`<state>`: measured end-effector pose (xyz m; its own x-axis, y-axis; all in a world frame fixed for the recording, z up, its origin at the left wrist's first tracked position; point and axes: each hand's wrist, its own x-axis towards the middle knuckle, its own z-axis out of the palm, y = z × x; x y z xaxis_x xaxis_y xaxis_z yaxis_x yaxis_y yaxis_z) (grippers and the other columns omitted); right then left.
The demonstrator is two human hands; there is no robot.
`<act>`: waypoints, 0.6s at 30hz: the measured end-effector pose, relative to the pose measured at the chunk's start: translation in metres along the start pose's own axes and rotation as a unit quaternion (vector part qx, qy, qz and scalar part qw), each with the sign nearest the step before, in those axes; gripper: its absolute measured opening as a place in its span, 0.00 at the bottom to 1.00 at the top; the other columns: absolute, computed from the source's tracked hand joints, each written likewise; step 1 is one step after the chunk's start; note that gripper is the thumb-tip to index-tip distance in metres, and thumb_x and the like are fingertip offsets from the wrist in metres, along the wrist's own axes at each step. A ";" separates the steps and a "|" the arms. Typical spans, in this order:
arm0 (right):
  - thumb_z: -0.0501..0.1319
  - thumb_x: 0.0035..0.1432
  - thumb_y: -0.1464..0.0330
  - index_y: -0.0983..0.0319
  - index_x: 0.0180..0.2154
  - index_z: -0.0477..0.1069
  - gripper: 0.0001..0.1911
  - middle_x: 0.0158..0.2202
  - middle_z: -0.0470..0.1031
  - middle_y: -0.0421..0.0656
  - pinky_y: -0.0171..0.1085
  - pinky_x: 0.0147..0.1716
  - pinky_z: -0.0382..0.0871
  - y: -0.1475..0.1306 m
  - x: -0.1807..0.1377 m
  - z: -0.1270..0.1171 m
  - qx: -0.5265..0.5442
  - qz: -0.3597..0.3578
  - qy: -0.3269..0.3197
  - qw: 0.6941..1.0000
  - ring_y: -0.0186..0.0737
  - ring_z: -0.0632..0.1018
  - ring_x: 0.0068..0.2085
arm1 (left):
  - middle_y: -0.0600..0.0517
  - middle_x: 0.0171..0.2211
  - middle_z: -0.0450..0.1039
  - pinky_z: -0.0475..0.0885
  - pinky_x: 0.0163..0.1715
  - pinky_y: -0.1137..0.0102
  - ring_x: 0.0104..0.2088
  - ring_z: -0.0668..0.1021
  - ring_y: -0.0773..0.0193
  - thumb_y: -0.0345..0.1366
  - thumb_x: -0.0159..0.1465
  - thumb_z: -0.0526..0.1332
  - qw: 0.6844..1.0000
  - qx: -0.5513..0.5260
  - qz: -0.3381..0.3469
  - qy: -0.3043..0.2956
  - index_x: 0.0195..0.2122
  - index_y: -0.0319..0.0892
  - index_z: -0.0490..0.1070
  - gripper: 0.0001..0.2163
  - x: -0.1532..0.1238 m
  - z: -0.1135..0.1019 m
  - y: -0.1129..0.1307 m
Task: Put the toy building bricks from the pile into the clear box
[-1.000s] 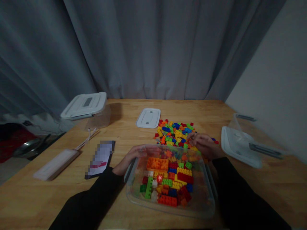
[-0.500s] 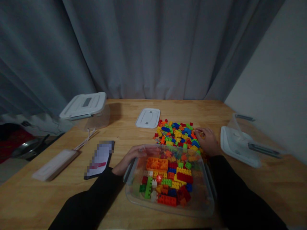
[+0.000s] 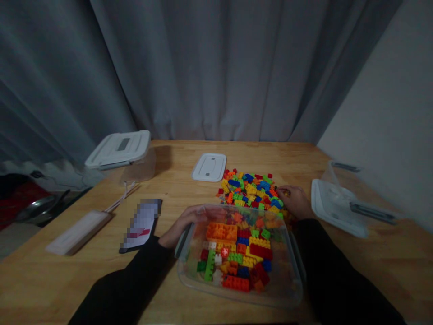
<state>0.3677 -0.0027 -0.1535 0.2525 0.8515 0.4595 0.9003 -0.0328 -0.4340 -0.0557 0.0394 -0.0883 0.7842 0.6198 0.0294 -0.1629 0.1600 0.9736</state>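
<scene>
A clear plastic box (image 3: 189, 282) with dark side latches stands in front of me, holding building bricks (image 3: 236, 257) in several colours. My left hand (image 3: 184, 221) is wrapped around its far left corner, some fingers seen through the plastic. Behind the box lies a heap of small building bricks (image 3: 250, 188), red, yellow, green, blue and orange. At the heap's right edge is my right hand (image 3: 295, 200), fingers curled in. A yellowish building brick (image 3: 287, 192) shows between thumb and fingers; how many it holds is hidden.
Back left stands a lidded clear box (image 3: 125, 155). A white lid (image 3: 209, 167) lies behind the heap. A phone (image 3: 142, 225) and a white power strip (image 3: 79, 232) lie left. On the right, another clear box (image 3: 345, 180) rests tilted by a white lid (image 3: 333, 214). A grey curtain (image 3: 216, 72) hangs behind.
My right hand has shifted slightly to the right and toward me at the heap's edge. My left hand and the box in front have stayed put.
</scene>
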 end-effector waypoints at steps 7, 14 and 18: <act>0.58 0.65 0.58 0.60 0.38 0.82 0.17 0.40 0.85 0.49 0.46 0.47 0.72 0.001 0.003 -0.010 0.040 0.004 -0.007 0.999 0.50 0.82 0.42 | 0.41 0.57 0.80 0.64 0.65 0.52 0.59 0.78 0.44 0.30 0.60 0.58 1.000 -0.009 -0.009 0.001 0.56 0.39 0.79 0.22 0.000 0.002 0.001; 0.57 0.67 0.55 0.59 0.38 0.81 0.18 0.39 0.84 0.48 0.47 0.48 0.71 -0.012 0.001 -0.005 0.049 -0.054 -0.034 0.997 0.49 0.80 0.42 | 0.43 0.55 0.81 0.66 0.64 0.52 0.57 0.80 0.44 0.29 0.60 0.59 1.000 -0.014 0.002 -0.005 0.55 0.40 0.80 0.22 0.001 0.003 0.003; 0.57 0.67 0.56 0.60 0.38 0.81 0.18 0.39 0.83 0.48 0.47 0.48 0.71 -0.014 0.000 -0.002 0.041 -0.056 -0.026 0.997 0.49 0.80 0.42 | 0.42 0.56 0.81 0.65 0.64 0.52 0.57 0.80 0.45 0.29 0.60 0.58 1.000 -0.010 -0.004 0.005 0.55 0.39 0.79 0.23 0.001 0.003 0.001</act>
<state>0.3561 -0.0031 -0.1463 0.1319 0.8731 0.4693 0.8889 0.1054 -0.4459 -0.0537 0.0381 -0.0866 0.7797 0.6259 0.0185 -0.1676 0.1802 0.9692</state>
